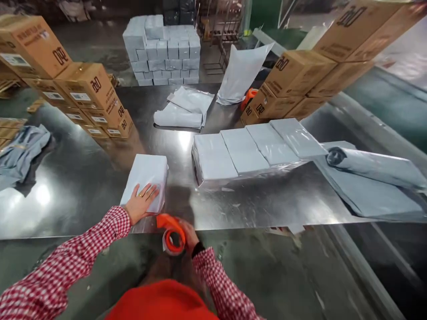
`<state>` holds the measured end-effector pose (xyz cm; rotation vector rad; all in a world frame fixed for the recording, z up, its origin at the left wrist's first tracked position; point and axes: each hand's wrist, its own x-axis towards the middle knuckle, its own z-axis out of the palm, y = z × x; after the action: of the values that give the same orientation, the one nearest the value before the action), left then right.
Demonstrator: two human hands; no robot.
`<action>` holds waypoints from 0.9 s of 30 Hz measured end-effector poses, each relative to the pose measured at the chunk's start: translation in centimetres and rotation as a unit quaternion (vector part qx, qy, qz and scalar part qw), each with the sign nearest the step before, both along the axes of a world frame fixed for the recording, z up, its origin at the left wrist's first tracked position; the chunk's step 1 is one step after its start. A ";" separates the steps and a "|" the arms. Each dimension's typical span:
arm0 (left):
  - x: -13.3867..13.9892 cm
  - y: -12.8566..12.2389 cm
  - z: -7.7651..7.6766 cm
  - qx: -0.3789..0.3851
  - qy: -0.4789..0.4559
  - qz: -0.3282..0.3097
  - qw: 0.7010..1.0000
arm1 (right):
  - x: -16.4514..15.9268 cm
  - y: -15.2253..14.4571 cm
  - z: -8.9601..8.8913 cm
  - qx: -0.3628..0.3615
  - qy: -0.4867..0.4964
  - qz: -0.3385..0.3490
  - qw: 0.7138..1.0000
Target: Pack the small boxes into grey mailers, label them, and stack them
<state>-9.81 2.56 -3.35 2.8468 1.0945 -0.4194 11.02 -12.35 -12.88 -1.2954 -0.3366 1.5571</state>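
Note:
My left hand (141, 202) lies flat, fingers spread, on the near end of a white wrapped parcel (147, 175) on the steel table (83, 186). My right hand (188, 235) grips an orange tape dispenser (171, 233) with a roll of clear tape, held at the table's near edge just right of the parcel's corner. Both sleeves are red-and-white check. A row of several similar white parcels (247, 151) lies to the right, apart from my hands.
Stacked brown cartons stand at left (86, 95) and back right (300, 80). A pile of white parcels (163, 53) is at the back. Empty mailer bags (183, 109) lie mid-table, more bags and a rolled one (373, 171) at right. A second orange dispenser (248, 98) sits by the right cartons.

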 end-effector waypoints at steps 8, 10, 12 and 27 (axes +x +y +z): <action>2.4 -0.4 -0.3 0.028 -0.023 0.032 0.999 | -4.3 0.1 0.9 0.011 -0.032 0.147 0.989; 2.9 -0.2 -0.3 0.034 -0.025 0.048 0.998 | -6.5 2.0 1.9 0.059 -0.058 0.268 0.960; 3.3 0.0 -0.2 0.036 -0.027 0.061 0.997 | -8.2 2.8 2.9 0.113 -0.105 0.383 0.911; -3.1 -3.2 -1.5 -0.092 -0.156 -0.019 0.983 | 9.0 -5.1 7.1 0.010 -0.204 0.151 0.967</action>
<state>-12.90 -0.65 -4.81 2.6549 0.8954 -0.0665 20.04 -17.50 -5.75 -1.6032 -0.8399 1.5179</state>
